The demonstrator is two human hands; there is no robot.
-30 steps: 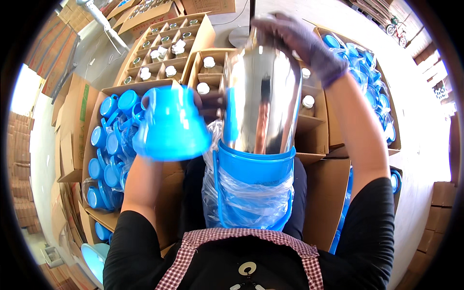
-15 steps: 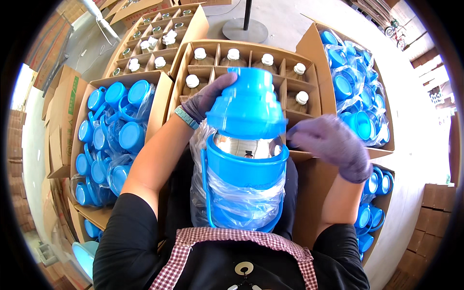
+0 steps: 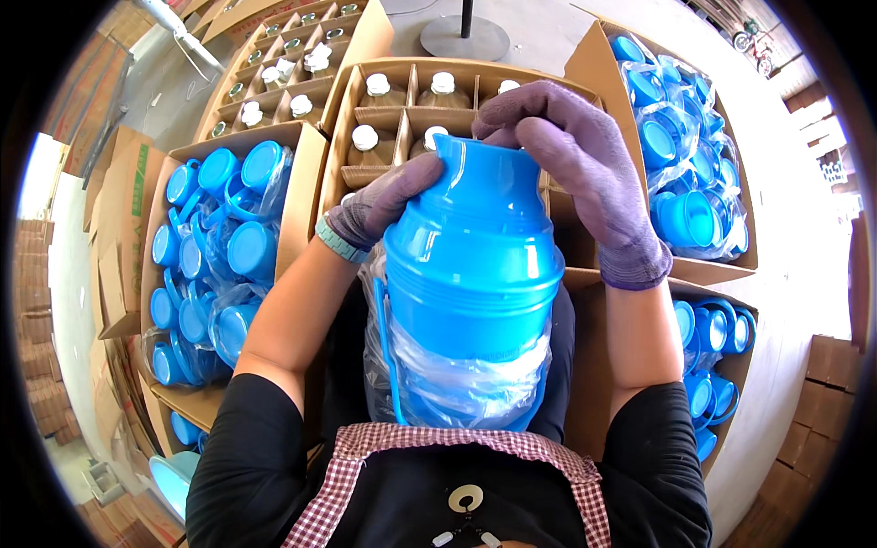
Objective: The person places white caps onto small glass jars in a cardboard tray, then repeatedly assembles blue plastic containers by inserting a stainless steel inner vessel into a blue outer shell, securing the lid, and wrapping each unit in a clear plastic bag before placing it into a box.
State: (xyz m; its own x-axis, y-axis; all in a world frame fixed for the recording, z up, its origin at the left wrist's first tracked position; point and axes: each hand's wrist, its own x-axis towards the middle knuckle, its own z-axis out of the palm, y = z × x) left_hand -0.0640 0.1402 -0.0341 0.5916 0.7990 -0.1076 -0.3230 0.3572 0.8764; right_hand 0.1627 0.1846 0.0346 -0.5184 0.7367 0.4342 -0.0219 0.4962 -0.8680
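Observation:
A blue thermos jug with a side handle and clear plastic wrap around its body stands between my legs. Its blue spouted top sits on the body and covers the mouth. My left hand, in a purple-grey glove, grips the left side of the top's neck, with the thumb beside the spout. Curled over the neck's right far edge is my gloved right hand. Its fingertips are partly behind the rim.
Ahead is a divided carton of glass bottles with white caps. Another bottle carton stands at the far left. Cartons of blue jug parts flank me: one at left, two at right. A round stand base is beyond.
The spouted top, tilted above the open steel mouth before, now sits down on the jug. My right hand has risen and moved left onto the top's neck.

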